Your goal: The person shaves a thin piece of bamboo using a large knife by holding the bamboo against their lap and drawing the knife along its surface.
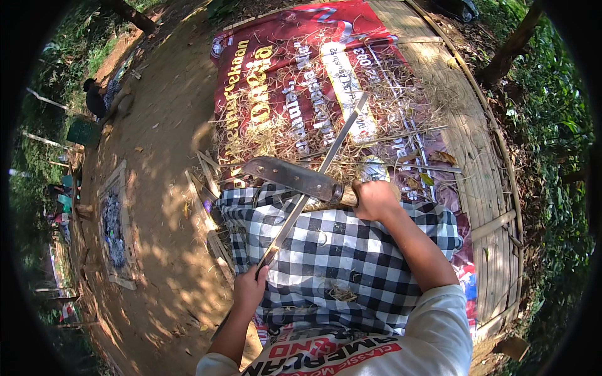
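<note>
My right hand [376,199] grips the wooden handle of a machete [291,177], whose broad dark blade points left. That blade lies across a long, thin bamboo strip [342,135], which slants from lower left to upper right. Lower down, my left hand [249,289] is closed around the strip, and its tail end runs back along my forearm. Beneath both hands, a black-and-white checkered cloth [338,250] covers my lap, with a few curled shavings on it. More thin strips [433,168] lie just beyond the machete, near my right hand.
Curly shavings [269,135] litter a red printed banner [360,15] spread over a bamboo-slat platform [476,144]. Split bamboo pieces [205,213] lie by the platform's left edge. On the dirt ground at left are a framed pit [114,225] and, farther off, a seated person [103,97].
</note>
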The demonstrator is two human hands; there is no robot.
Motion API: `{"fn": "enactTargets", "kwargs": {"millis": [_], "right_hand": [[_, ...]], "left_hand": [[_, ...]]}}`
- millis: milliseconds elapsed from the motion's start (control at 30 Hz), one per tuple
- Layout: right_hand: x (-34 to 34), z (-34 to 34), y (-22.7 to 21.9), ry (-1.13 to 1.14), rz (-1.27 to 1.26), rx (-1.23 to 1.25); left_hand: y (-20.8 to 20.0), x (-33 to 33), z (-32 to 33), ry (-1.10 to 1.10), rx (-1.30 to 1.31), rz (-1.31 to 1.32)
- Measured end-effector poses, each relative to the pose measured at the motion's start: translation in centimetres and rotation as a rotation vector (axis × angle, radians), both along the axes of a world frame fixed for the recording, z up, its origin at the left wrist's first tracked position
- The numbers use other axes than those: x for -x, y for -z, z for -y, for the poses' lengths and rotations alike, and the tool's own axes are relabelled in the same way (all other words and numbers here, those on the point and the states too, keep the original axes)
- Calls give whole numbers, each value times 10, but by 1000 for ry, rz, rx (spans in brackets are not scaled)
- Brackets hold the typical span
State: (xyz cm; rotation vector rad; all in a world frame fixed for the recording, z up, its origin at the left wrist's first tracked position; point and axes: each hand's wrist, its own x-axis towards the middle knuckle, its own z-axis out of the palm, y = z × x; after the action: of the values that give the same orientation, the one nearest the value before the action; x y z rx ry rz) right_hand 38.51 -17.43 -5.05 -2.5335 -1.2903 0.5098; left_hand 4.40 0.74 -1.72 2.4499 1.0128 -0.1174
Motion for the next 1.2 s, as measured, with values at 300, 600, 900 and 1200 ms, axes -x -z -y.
{"fn": "enactTargets", "kwargs": {"millis": [300,600,900,1200], "right_hand": [[-31,7,29,-42,114,24],[-52,17,51,-37,205,30],[-100,61,14,527,101,82],[-45,13,28,145,211,-36]], "left_hand": [[0,3,4,29,-93,-1],[-3,0,6,10,-64,7],[-8,1,-10,-4,120,-28],[2,4,-7,-5,120,18]]}}
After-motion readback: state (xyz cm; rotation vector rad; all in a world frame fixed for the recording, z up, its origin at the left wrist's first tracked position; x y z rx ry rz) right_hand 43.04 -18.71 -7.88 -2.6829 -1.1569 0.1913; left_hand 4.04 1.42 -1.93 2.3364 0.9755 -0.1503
